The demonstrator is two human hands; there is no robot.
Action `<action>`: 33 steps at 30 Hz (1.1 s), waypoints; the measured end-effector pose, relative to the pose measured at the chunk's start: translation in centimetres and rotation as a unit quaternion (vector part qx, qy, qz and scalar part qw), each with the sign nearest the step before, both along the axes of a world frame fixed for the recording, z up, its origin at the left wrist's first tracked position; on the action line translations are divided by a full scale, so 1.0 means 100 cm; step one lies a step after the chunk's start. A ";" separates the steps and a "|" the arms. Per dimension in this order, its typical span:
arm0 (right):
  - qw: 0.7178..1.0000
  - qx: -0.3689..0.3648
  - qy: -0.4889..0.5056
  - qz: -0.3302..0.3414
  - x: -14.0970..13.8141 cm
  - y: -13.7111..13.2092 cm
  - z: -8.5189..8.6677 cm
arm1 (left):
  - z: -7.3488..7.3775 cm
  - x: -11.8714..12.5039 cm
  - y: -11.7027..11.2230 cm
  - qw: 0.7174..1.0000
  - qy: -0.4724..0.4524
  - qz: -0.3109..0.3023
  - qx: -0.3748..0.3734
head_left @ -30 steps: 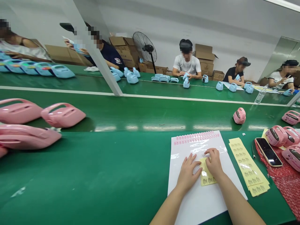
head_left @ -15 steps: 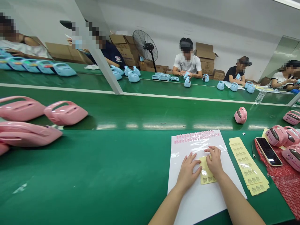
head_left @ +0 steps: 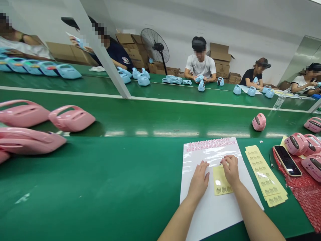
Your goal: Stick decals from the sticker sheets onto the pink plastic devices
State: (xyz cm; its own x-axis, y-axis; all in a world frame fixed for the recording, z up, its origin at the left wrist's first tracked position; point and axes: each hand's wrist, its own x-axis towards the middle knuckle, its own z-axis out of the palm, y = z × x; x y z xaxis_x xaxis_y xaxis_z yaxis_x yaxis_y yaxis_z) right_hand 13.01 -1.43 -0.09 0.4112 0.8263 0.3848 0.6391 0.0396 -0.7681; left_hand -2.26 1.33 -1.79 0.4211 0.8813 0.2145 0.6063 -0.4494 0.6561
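Note:
A small yellow sticker sheet [head_left: 220, 179] with a printed row along its bottom lies on a white sheet [head_left: 213, 216]. Glossy film with rows of small pink pieces [head_left: 210, 144] covers the white sheet's upper part. My left hand [head_left: 199, 180] rests just left of the yellow sheet, open, its fingers stretched forward. My right hand [head_left: 231, 170] is over the yellow sheet's upper right corner, thumb and fingertips pinched together; whatever they hold is too small to make out. More yellow sticker sheets [head_left: 265, 177] lie overlapped to the right.
Tweezers [head_left: 271, 160] and a phone [head_left: 287, 160] lie at right, beside pink handled casings [head_left: 296, 144] on red bubble wrap [head_left: 304, 197]. More pink casings [head_left: 72, 118] stand at left. Beyond a white rail [head_left: 175, 101], several people handle blue casings [head_left: 143, 79].
My left hand has drawn slightly away from the yellow sheet, its fingers closer together. The fingers of my right hand have curled into a pinch.

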 end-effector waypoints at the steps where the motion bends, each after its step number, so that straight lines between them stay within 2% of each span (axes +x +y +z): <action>1: 1.000 0.003 0.011 0.001 0.001 0.000 0.001 | 0.001 -0.001 0.001 1.000 0.001 0.006 -0.003; 4: 0.999 -0.009 0.022 0.048 0.003 -0.002 0.003 | 0.002 -0.008 0.006 1.000 0.006 0.019 -0.016; 8: 0.986 -0.030 -0.019 0.164 -0.001 -0.005 0.001 | 0.002 -0.017 0.014 0.999 0.004 0.032 -0.039; 12: 0.972 -0.041 -0.072 0.218 -0.008 -0.007 0.001 | 0.001 -0.021 0.018 0.998 -0.003 0.037 -0.051; 23: 0.970 -0.054 -0.083 0.221 -0.008 -0.007 0.001 | 0.003 -0.019 0.016 0.998 -0.017 0.024 -0.049; 31: 0.978 -0.039 -0.064 0.197 -0.007 -0.007 -0.001 | 0.006 -0.019 0.016 0.999 -0.012 0.009 -0.039; 33: 0.984 -0.032 -0.050 0.171 -0.007 -0.006 -0.001 | 0.007 -0.018 0.016 0.999 -0.008 0.010 -0.035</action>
